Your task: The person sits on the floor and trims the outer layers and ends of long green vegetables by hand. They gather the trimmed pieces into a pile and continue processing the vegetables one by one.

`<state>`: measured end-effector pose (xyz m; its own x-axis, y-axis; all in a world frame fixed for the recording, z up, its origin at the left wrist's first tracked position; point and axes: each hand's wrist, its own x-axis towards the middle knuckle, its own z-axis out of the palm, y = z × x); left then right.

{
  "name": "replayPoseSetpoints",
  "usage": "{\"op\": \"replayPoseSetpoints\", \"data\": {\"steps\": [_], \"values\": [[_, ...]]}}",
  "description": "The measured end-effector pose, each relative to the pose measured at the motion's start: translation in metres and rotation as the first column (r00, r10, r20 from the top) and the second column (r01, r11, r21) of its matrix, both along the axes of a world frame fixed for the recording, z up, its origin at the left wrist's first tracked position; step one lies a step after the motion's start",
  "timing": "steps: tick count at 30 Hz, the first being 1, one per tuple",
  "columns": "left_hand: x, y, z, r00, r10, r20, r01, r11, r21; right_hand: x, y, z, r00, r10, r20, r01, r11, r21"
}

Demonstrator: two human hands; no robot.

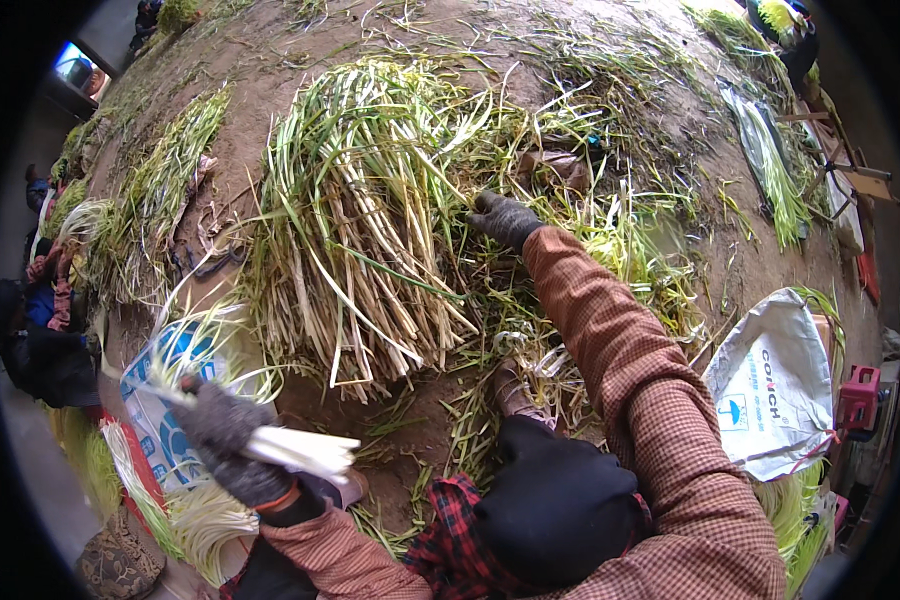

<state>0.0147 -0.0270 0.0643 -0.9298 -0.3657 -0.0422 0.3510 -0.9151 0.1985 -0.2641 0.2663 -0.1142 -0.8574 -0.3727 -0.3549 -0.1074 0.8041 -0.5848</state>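
Observation:
My left hand [229,431], in a dark grey glove, is closed around a small bunch of pale stalks [304,450]; their white ends point right and their thin leaves fan out to the upper left. My right hand [502,217], gloved too, reaches to the right edge of a large heap of long green-leaved stalks [367,247]. Its fingertips are near a stalk; whether they grip it cannot be made out. Below my left hand lies a sorted bundle of white stalks [214,521].
Loose leaves and trimmings [630,240] cover the soil to the right. A white printed sack [776,390] and a pink plastic stool [860,397] stand at the right. Other people [49,322] sit at the far left. A blue-and-white sack [146,427] lies at left.

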Motion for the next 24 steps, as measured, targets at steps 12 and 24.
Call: {"op": "replayPoseSetpoints", "data": {"steps": [12, 24], "values": [[-0.027, 0.058, -0.047, 0.954, -0.249, 0.168, 0.234, 0.967, 0.102, 0.157, 0.11, 0.088, 0.779, -0.302, 0.549, 0.62, 0.502, -0.604], [-0.037, 0.119, -0.08, 0.79, -0.449, 0.417, 0.461, 0.884, 0.077, 0.202, 0.065, 0.102, 0.993, -0.056, -0.109, -0.015, 0.827, -0.562]]}}
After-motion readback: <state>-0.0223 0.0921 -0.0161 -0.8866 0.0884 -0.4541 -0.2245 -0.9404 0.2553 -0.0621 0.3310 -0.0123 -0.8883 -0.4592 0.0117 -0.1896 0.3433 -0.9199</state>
